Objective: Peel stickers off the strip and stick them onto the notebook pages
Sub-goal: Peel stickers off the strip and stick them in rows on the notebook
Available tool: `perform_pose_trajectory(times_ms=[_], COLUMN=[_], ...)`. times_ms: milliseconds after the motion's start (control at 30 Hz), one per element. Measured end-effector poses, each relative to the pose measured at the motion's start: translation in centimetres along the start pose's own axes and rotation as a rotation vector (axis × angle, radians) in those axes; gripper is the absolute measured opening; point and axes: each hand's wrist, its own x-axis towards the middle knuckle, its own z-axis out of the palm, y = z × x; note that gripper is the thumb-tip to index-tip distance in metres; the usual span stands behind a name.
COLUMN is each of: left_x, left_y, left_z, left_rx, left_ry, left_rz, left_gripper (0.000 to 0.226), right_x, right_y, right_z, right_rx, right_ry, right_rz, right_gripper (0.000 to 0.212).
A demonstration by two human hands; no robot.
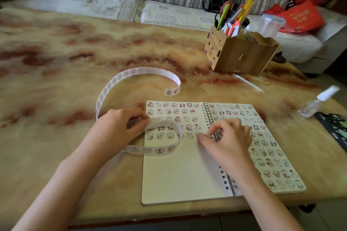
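An open spiral notebook (pixel 180 174) lies on the table, both pages carrying rows of small cartoon stickers. A long white sticker strip (pixel 161 149) curls from the far table across the left page. My left hand (pixel 120 125) pinches the strip at the page's left edge. My right hand (pixel 227 137) rests over the spiral binding, its fingertips pressing down on the left page at the end of the lowest sticker row. Whether a sticker lies under those fingertips is hidden.
A wooden desk organiser (pixel 238 52) full of pens and scissors stands at the back right. A small clear spray bottle (pixel 317 101) and a dark patterned item (pixel 336 125) lie at the right edge. A sofa runs behind the table.
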Motion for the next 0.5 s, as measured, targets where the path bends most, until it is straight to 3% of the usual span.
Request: perform_pose_trajectory(times_ms=[167, 300, 500], left_x=[0.06, -0.03, -0.12], left_y=[0.09, 0.07, 0.09], left_z=[0.0, 0.04, 0.03], left_rx=[-0.003, -0.008, -0.005], left_ry=[-0.008, -0.006, 0.001], left_rz=[-0.006, -0.023, -0.013], left_gripper=[0.008, 0.007, 0.006], right_x=[0.26, 0.18, 0.28], right_y=[0.02, -0.11, 0.21], right_z=[-0.93, -0.25, -0.25], right_rx=[0.22, 0.088, 0.151], right_ry=[-0.051, -0.005, 0.01], right_rz=[0.094, 0.032, 0.018], right_gripper=[0.023, 0.029, 0.01])
